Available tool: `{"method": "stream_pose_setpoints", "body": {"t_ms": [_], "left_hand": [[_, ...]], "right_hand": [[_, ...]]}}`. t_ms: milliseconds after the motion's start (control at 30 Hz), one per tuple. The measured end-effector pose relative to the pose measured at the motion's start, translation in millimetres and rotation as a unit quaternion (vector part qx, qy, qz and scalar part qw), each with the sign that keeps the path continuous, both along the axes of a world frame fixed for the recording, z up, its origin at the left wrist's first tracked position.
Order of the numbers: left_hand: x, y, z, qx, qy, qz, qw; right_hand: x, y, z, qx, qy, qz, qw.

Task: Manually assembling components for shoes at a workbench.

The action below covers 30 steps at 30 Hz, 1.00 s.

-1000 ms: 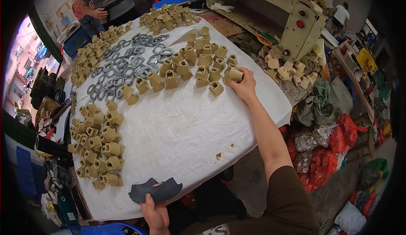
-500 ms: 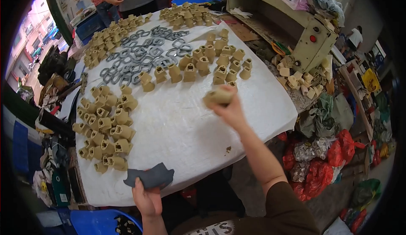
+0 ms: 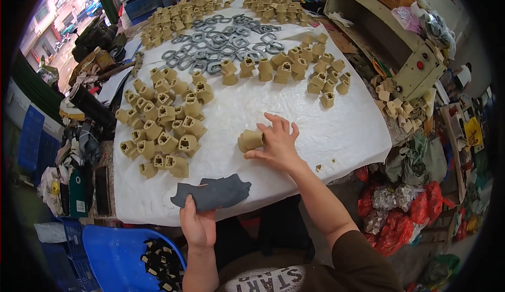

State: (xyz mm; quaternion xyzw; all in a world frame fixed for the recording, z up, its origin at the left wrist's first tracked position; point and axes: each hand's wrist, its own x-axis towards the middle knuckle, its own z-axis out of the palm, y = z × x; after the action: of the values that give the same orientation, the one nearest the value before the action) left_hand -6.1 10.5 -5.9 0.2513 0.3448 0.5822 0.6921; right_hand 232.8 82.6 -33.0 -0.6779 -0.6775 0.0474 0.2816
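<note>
My left hand (image 3: 199, 226) grips a dark grey, flexible-looking sheet piece (image 3: 213, 193) with uneven edges, just over the table's near edge. Toward the middle of the white-covered table (image 3: 221, 116), a tan hollow block (image 3: 251, 141) lies between the thumb and index finger of my right hand (image 3: 276, 146). The other fingers of that hand stretch away from the block. Whether the block rests on the cloth is hard to tell. Left of it stand several similar tan blocks (image 3: 166, 114), packed close together. Another group of tan blocks (image 3: 299, 67) stands farther off to the right.
Grey metal-looking rings (image 3: 215, 42) lie across the far middle, with more tan blocks (image 3: 279, 9) behind. A pale machine (image 3: 415, 71) borders the right side. Red bags (image 3: 397, 229) sit at lower right; a blue tub (image 3: 110, 250) holds dark pieces at lower left. People stand beyond the table.
My right hand has brought the tan block nearer and to the left, and its outer fingers have spread. The left hand still holds the grey sheet. The whole view has shifted.
</note>
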Motion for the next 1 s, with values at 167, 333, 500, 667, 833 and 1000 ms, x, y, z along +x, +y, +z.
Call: {"method": "stream_pose_setpoints", "body": {"t_ms": [167, 333, 500, 667, 833, 1000], "left_hand": [[-6.5, -5.1, 2.8, -0.012, 0.0, 0.007, 1.0], [-11.6, -5.9, 3.8, -0.01, 0.005, 0.018, 1.0], [-16.7, -6.7, 1.0, -0.001, -0.037, 0.005, 0.999], [-10.0, -11.1, 1.9, -0.007, -0.051, 0.009, 0.999], [-10.6, -14.6, -2.2, 0.008, -0.041, -0.025, 0.999], [1.1, -21.9, -4.0, -0.004, -0.041, -0.073, 0.996]], "right_hand": [[2.4, -0.7, -2.9, 0.09, 0.106, 0.021, 0.99], [5.8, 5.9, -15.4, 0.104, 0.351, -0.001, 0.931], [7.4, 8.3, -5.5, 0.147, 0.1, 0.014, 0.984], [9.3, 3.2, 2.7, 0.13, 0.491, -0.029, 0.861], [29.2, -29.4, 25.0, 0.006, 0.342, -0.004, 0.94], [24.5, -53.4, 47.5, -0.161, -0.031, 0.132, 0.978]]}}
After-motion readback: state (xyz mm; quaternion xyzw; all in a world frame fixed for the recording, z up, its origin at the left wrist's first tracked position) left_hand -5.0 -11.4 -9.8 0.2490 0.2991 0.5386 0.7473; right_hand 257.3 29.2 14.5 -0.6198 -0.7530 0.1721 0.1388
